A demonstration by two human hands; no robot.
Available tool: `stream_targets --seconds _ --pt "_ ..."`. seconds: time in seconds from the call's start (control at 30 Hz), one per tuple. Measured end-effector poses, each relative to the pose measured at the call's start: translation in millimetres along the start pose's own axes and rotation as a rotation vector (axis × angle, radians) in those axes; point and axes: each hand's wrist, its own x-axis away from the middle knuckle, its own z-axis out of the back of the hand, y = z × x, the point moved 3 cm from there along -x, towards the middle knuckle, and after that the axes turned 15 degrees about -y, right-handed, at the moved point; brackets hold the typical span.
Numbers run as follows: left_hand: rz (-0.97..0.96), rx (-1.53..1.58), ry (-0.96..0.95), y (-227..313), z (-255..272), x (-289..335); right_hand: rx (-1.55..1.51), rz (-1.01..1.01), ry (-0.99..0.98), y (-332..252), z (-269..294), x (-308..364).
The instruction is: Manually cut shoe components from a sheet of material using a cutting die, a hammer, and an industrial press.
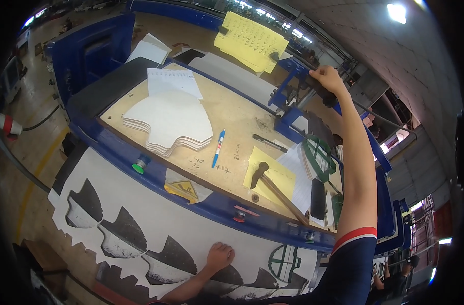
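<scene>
My left hand (221, 255) lies with curled fingers on a large white sheet (181, 223), beside shaped holes that show a dark surface beneath. To its right on the sheet stands a green-edged cutting die (284, 263). My right arm reaches up and away to the far right, where my right hand (327, 79) is closed round the black handle (313, 82) of a blue press machine (293, 119). On the machine's wooden board (232, 107) rests a stack of cut white pieces (166, 119), shaped like the holes.
A hammer (280, 195) lies across yellow paper (257, 157) on the board, near a blue-and-white pen (218, 148), a black pen (270, 143) and another green die (318, 157). Green (139, 165) and red (239, 217) buttons sit on the blue front edge. Yellow written sheets (250, 40) hang behind.
</scene>
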Motion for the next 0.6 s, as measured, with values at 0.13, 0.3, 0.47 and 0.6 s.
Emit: stream_targets --seconds 0.13,0.3,0.47,0.6 --pt "0.003 -0.033 0.014 -1.8 1.5 0.7 0.189 0.024 0.122 -10.3 -10.5 -0.2" --pt "0.011 -0.037 -0.003 -2.7 1.6 -2.6 0.22 -0.023 0.16 -14.6 -10.1 -2.8" --pt "0.004 -0.02 0.027 -5.6 -2.3 -3.1 0.335 -0.029 0.325 -25.2 -25.7 11.6" --pt "0.003 0.0 -0.022 -2.9 -1.2 -5.5 0.249 0.32 0.551 -58.6 -37.0 82.9"
